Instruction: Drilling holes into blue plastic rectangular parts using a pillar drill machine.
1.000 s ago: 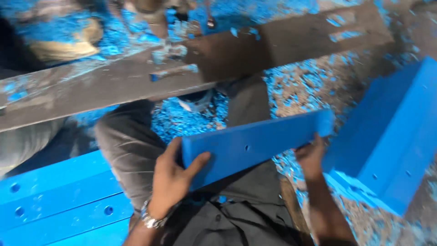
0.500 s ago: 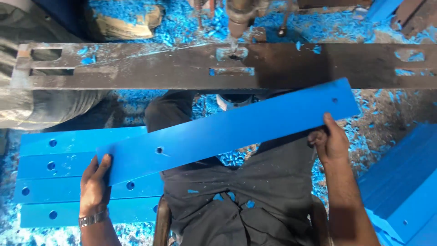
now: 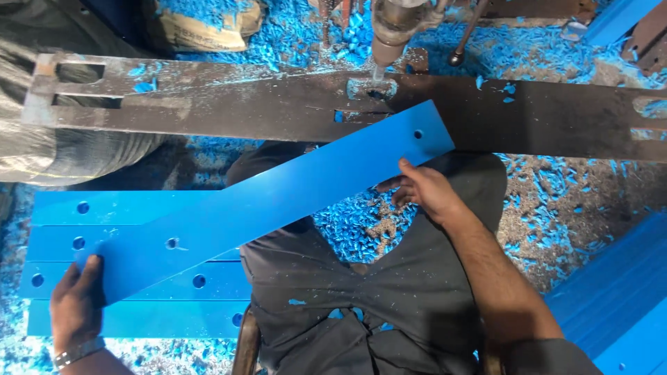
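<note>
While your left hand [image 3: 75,305] clamps the lower end of the blue strip [image 3: 278,201], your right hand [image 3: 425,191] grips its long edge near the upper end. It lies slanted across your lap, its drilled far end resting on the dark steel bar [image 3: 229,107] just below the drill bit [image 3: 389,31], its lower end over stacked blue strips [image 3: 132,319].

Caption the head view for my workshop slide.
Both hands, left hand and right hand, hold a long blue strip below the drill bit.
</note>
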